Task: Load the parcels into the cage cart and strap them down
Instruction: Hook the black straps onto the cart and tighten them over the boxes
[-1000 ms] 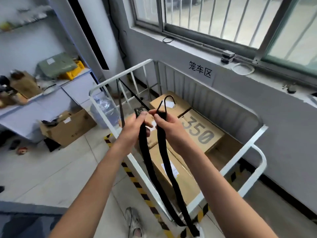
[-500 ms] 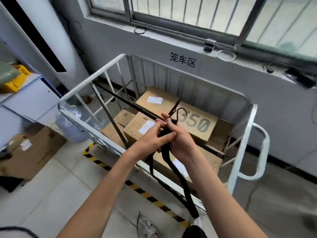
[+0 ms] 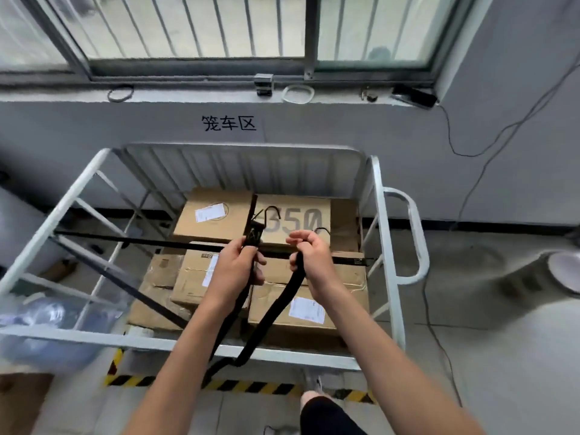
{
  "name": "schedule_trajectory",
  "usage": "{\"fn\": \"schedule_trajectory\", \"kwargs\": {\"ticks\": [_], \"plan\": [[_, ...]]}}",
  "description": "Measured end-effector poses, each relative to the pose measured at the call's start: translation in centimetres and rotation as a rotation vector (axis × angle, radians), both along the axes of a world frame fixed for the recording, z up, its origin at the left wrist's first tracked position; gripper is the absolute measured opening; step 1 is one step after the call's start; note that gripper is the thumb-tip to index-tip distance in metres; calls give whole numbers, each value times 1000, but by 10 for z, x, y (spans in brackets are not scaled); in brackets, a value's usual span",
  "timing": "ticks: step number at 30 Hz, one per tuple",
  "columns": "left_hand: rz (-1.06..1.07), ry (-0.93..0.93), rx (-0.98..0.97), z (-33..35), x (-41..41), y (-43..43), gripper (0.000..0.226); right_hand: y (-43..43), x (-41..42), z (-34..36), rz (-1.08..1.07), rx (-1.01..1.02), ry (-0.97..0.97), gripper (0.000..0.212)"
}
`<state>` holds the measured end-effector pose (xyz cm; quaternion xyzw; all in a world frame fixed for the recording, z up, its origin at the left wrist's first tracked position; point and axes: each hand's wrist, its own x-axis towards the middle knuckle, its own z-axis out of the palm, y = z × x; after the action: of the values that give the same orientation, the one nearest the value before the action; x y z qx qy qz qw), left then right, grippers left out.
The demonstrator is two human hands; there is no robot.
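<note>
A white cage cart [image 3: 385, 233] stands against the wall under the window, with several brown cardboard parcels [image 3: 213, 216] stacked inside; one is printed "350" [image 3: 295, 219]. A black strap [image 3: 131, 240] stretches across the cart from the left rail to the right rail. My left hand [image 3: 237, 265] grips one end of a second black strap [image 3: 270, 312] just below its metal hook [image 3: 272, 211]. My right hand [image 3: 310, 255] grips the other end, whose hook [image 3: 323, 230] shows behind the knuckles. The strap's loop hangs down over the cart's near rail.
A yellow-black hazard line [image 3: 251, 386] marks the floor in front of the cart. A clear plastic bag [image 3: 53, 318] lies at the cart's left. Cables [image 3: 470, 189] run down the wall on the right, near a white round object [image 3: 565, 271]. My shoe [image 3: 314, 384] is below.
The view has swung round to face the cart squarely. My hands have drawn apart, each with one hooked end of the strap, and now hang lower over the parcels.
</note>
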<state>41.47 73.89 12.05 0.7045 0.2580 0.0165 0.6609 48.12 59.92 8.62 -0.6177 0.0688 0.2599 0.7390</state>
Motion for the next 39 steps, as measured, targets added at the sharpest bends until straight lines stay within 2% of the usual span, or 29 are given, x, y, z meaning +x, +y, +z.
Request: {"fn": "schedule_trajectory", "kwargs": {"ticks": [2, 3, 6, 9, 11, 14, 16, 18, 20, 28, 31, 36, 39], "plan": [[48, 25, -48, -8, 16, 9, 16, -2, 16, -23, -54, -49, 59, 27], [62, 36, -78, -11, 23, 15, 14, -3, 24, -35, -80, -51, 82, 34], [33, 105, -139, -25, 49, 36, 13, 0, 58, -75, -190, 32, 178, 73], [3, 193, -190, -46, 73, 53, 12, 18, 95, -110, -268, 62, 243, 83], [-22, 258, -209, -63, 90, 60, 14, 27, 121, -130, -306, 72, 324, 71], [-62, 323, -257, -83, 113, 60, 15, 27, 153, -152, -304, 101, 429, 17], [-107, 343, -303, -94, 131, 57, 17, 17, 174, -174, -369, 120, 482, 22], [-160, 368, -318, -102, 148, 53, 18, 4, 192, -194, -484, 222, 533, 28], [-211, 382, -311, -110, 166, 50, 15, -11, 214, -215, -593, 288, 573, 21], [-200, 353, -352, -118, 194, 59, 20, -55, 291, -268, -854, 150, 563, 22], [-158, 356, -348, -118, 185, 79, 24, -64, 297, -284, -910, 158, 560, 25], [-117, 390, -314, -118, 160, 119, 34, -55, 283, -296, -945, 131, 573, 16], [-116, 385, -302, -118, 148, 140, 24, -60, 288, -294, -876, 38, 536, 18]]}}
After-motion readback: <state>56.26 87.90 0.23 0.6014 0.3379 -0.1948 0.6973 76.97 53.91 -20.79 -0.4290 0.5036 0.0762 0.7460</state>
